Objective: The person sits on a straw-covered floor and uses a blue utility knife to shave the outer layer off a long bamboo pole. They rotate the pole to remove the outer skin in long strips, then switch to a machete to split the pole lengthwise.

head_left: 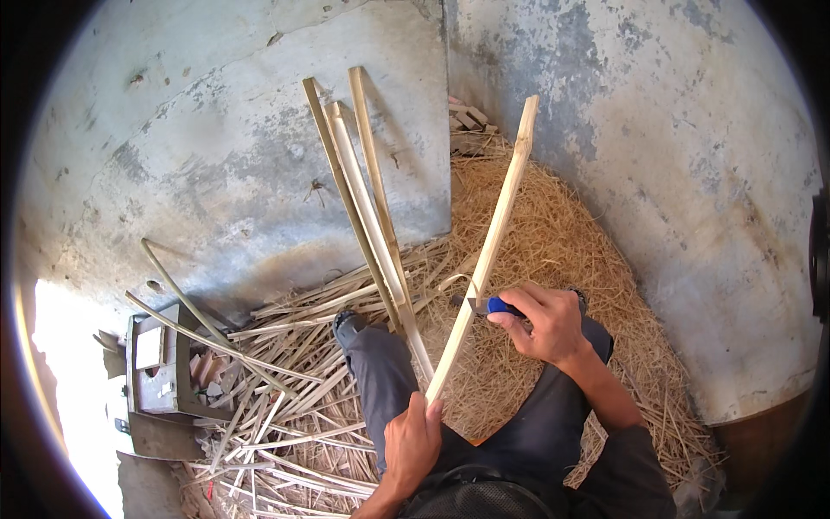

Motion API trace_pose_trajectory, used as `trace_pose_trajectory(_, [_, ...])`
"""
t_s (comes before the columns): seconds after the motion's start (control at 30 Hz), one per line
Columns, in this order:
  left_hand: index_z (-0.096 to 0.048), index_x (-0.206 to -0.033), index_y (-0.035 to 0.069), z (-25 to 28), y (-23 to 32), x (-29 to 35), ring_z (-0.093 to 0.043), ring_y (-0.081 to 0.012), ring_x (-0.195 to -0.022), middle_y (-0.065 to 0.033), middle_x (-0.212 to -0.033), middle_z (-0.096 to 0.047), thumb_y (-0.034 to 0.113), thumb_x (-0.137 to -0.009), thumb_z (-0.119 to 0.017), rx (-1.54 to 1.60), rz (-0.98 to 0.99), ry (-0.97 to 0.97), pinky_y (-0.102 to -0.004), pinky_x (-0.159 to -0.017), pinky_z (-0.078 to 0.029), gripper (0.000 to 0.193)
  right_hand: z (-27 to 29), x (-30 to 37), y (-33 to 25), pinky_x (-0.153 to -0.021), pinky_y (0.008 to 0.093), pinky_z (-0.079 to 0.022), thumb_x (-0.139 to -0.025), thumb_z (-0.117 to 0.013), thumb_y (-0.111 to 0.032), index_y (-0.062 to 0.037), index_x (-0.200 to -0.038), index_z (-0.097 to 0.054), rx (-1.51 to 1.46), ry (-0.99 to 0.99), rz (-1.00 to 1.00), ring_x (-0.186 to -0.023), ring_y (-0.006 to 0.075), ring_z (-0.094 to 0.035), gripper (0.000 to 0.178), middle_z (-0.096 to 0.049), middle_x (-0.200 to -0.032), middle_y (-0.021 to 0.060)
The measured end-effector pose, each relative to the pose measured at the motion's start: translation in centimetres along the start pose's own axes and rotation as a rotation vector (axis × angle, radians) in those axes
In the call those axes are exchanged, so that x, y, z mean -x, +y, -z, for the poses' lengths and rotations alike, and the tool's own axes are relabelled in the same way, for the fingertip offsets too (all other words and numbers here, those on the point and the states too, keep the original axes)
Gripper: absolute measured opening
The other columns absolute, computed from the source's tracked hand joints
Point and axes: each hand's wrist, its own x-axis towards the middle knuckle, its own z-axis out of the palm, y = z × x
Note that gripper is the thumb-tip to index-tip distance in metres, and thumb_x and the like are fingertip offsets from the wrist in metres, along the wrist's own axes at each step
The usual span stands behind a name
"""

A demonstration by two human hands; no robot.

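From up here I see my left hand [413, 441] closed around the near end of 1 long bamboo strip [488, 251], fingers wrapped so the strip runs up and away from them toward the wall corner, braced steady, I judge, so a blade can work along it. My right hand [546, 324] is clenched on 1 blue-handled knife [491, 304], its short blade just past my fingertips and touching the strip's edge partway up; the grip looks set for shaving the strip. Beyond my left fingers, 3 more bamboo strips [363, 199] lean upright against the grey wall [216, 147], kept within reach, it seems. Below and left of those fingers lies a loose heap of split offcuts [285, 381], too many to count, and under both hands spreads a mound of fine shavings [553, 233]. 1 small grey box [156, 363] sits well left of my left hand
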Motion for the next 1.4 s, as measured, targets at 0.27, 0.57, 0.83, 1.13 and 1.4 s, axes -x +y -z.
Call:
trace_pose_trajectory(0.27, [-0.049, -0.088, 0.002, -0.4, -2.6, 4.1, -0.06, -0.0487, -0.058, -0.0243, -0.061, -0.056, 0.025, -0.108, -0.055, 0.01, 0.025, -0.062, -0.0537, -0.052, -0.043, 0.031, 3.6, -2.5, 8.7, -0.052, 0.0321, -0.045, -0.103, -0.067, -0.039, -0.0028, -0.096, -0.073, 0.002, 0.273, -0.359, -0.058, 0.0153, -0.06, 0.038, -0.067, -0.072, 0.0069])
trace_pose_trajectory(0.57, [-0.055, -0.089, 0.003, 0.4, 0.5, -0.5, -0.063, -0.0453, -0.06, -0.0215, -0.065, -0.063, 0.026, -0.103, -0.066, 0.133, -0.001, 0.065, -0.0511, -0.053, -0.046, 0.029, -1.7, 3.7, -1.0, -0.053, 0.0369, -0.051, -0.093, -0.078, -0.032, -0.0054, -0.101, -0.072, -0.218, -0.047, -0.068, -0.061, 0.0244, -0.067, 0.028, -0.069, -0.08, 0.008])
trace_pose_trajectory(0.83, [-0.056, -0.091, 0.002, 0.8, 3.5, -2.6, -0.064, -0.0436, -0.061, -0.0202, -0.065, -0.063, 0.027, -0.102, -0.068, 0.188, -0.062, 0.109, -0.0467, -0.054, -0.047, 0.03, -1.6, 4.3, -3.8, -0.05, 0.0336, -0.048, -0.091, -0.08, -0.032, -0.009, -0.098, -0.072, -0.173, -0.098, 0.033, -0.056, 0.0202, -0.063, 0.025, -0.061, -0.071, 0.003])
trace_pose_trajectory(1.13, [-0.056, -0.089, 0.002, 0.4, 4.2, -2.7, -0.064, -0.0441, -0.059, -0.0211, -0.065, -0.062, 0.027, -0.102, -0.069, 0.204, -0.039, 0.13, -0.0466, -0.052, -0.046, 0.031, -1.3, 4.0, -3.9, -0.047, 0.032, -0.044, -0.091, -0.079, -0.034, -0.0106, -0.098, -0.072, -0.107, -0.057, 0.087, -0.052, 0.0171, -0.059, 0.025, -0.055, -0.066, 0.0009])
trace_pose_trajectory(1.4, [-0.055, -0.088, 0.002, 0.7, 4.0, -2.6, -0.064, -0.0454, -0.06, -0.0221, -0.065, -0.062, 0.026, -0.102, -0.069, 0.175, -0.048, 0.125, -0.0481, -0.052, -0.046, 0.031, -0.3, 3.3, -3.6, -0.047, 0.0322, -0.045, -0.089, -0.081, -0.036, -0.01, -0.095, -0.073, -0.059, -0.078, 0.105, -0.051, 0.0182, -0.058, 0.028, -0.059, -0.066, 0.0014])
